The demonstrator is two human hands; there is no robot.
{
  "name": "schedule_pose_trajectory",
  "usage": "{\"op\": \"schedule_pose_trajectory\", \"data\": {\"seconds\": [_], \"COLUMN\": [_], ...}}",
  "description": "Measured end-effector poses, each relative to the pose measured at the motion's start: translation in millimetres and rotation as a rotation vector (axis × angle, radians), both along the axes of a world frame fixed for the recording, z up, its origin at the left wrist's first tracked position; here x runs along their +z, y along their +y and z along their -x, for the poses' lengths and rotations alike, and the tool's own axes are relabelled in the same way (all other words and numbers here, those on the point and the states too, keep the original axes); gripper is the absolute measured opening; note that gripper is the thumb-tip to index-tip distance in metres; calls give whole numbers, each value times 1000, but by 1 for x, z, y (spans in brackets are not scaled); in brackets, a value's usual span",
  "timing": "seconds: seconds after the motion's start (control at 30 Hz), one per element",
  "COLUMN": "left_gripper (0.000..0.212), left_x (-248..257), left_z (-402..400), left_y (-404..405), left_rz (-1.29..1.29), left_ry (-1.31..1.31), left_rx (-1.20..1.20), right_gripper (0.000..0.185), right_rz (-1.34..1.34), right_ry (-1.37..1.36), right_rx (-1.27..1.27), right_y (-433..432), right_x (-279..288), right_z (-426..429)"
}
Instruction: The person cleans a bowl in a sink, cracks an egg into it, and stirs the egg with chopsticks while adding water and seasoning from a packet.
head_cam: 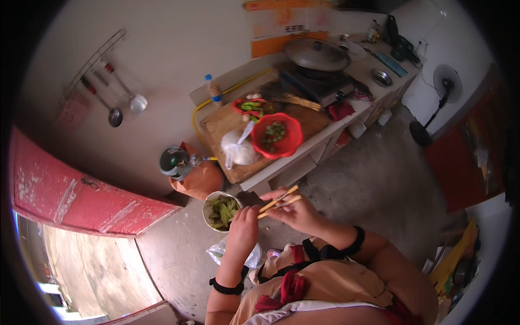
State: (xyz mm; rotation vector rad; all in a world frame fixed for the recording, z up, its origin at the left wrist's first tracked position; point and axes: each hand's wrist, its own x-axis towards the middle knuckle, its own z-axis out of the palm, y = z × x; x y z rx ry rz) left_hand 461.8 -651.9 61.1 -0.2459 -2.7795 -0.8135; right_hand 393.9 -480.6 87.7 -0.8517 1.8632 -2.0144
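My left hand (245,224) grips the lower left ends of a wooden-handled tool (280,200) with two light bars, possibly a peeler or scissors-like cutter; its exact kind is unclear. The fingers of my right hand (298,211) close around its other end, in front of my waist. Below my hands, a white bucket (206,211) holds green leaves or husks (222,212). Beyond them on a wooden cutting board (239,172) are a red plastic colander (298,140) with small round green items, a knotted white plastic bag (239,152) and a smaller red basket (237,106) with green vegetables.
A gas stove (325,91) with a lidded wok (315,55) stands on the counter. A bottle (214,90) is by the wall, a gas cylinder (175,162) left of the counter. A plastic bag (219,250) lies on the floor; a fan (445,87) stands at right.
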Motion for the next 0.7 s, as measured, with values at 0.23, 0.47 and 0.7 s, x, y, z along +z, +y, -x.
{"op": "schedule_pose_trajectory", "data": {"seconds": [0.23,0.47,0.7], "left_gripper": [28,54,47], "left_x": [-16,-15,-30], "left_z": [100,220,314], "left_y": [175,351,426], "left_rz": [111,69,30], "left_ry": [-4,78,5], "left_rx": [-412,-534,-542], "right_gripper": [13,18,21], "right_rz": [-167,-224,-388], "right_ry": [-9,33,211], "right_rx": [-282,-900,-986], "right_y": [201,438,560], "right_x": [-13,-10,-16], "right_z": [43,78,129]}}
